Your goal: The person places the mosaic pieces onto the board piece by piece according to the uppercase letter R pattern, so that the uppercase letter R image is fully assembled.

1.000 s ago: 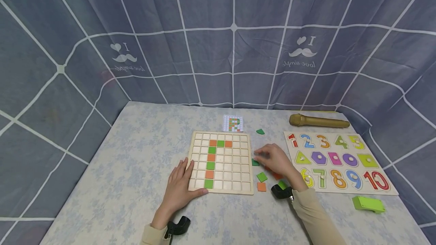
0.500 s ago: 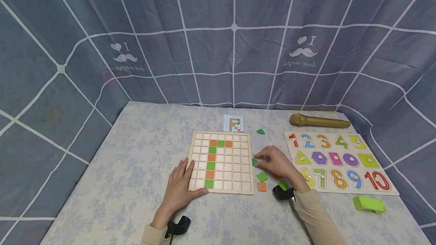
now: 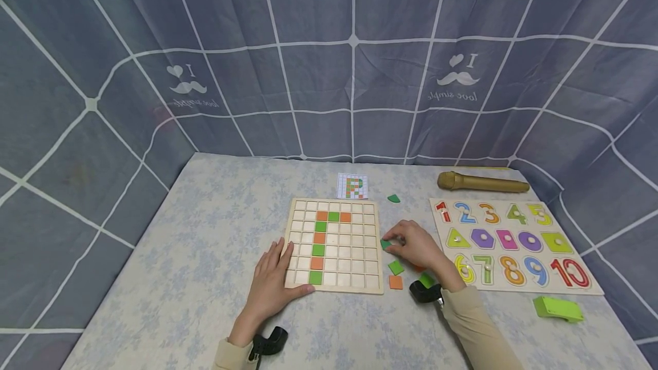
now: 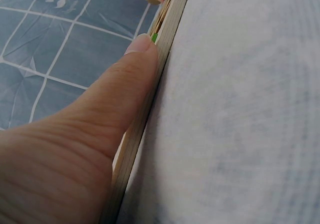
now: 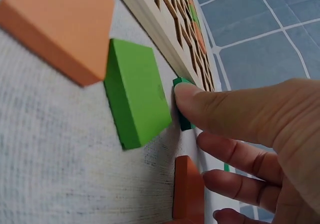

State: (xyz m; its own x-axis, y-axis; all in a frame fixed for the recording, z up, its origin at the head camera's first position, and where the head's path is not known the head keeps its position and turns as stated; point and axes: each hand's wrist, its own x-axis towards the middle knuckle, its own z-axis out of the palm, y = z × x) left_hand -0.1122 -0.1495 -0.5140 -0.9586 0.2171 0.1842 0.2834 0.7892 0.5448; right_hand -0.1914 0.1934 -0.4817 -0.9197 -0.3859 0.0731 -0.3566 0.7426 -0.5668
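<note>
2 hands, well apart: R hand point(image 3: 415, 242) pinches a dark green piece point(image 5: 184, 122) just R of the grid board point(image 3: 349, 290); L hand point(image 3: 271, 281) lies spread along the board's L edge — prob. steadying it. Piece may slip b/c the pinch looks shallow — R hand dipping could nudge the lt. green tile point(image 3: 396, 268) nearby.

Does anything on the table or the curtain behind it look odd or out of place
The curtain: its "love simple" lettering reads backwards, as if hung inside out. One green piece lies apart, beyond the right hand. I see nothing spilled or damaged.
</note>
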